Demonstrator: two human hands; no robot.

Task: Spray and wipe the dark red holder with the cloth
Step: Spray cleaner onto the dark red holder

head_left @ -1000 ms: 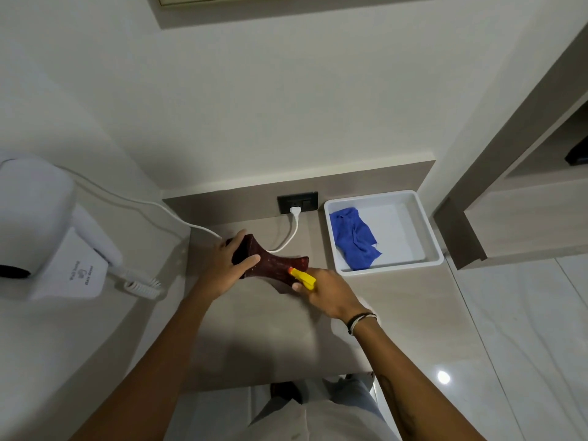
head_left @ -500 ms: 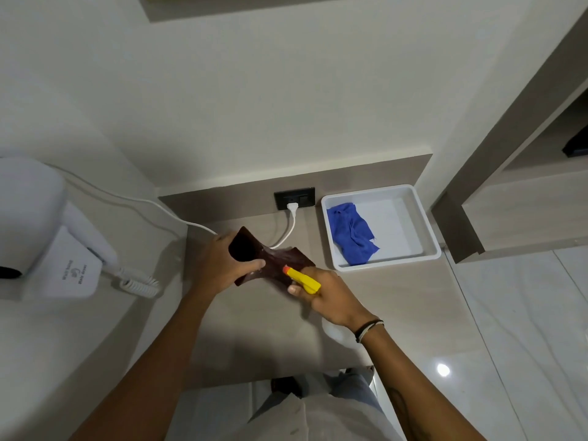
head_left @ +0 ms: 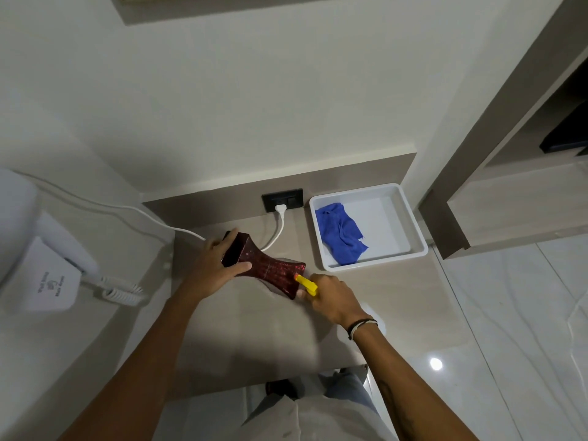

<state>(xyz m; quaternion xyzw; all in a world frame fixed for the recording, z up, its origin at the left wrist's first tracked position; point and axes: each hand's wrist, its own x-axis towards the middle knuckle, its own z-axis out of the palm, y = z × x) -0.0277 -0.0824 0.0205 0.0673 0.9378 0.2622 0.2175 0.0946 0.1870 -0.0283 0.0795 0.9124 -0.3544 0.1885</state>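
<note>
- Both forearms are bare, with no sleeve in view on either.
- The left hand [head_left: 216,268] carries no ring, watch or band that can be seen.
- The right hand [head_left: 334,297] has a thin black cord bracelet paired with a pale, whitish band [head_left: 361,326] around the wrist, the two lying side by side.
- A dark, thin-lined tattoo [head_left: 389,396] runs along the right forearm; its design is too faint to make out.
- A light beige fabric garment [head_left: 305,418] covers the torso at the bottom edge.
- Pale blue-grey denim-like trousers [head_left: 343,385] show beneath it.
</note>
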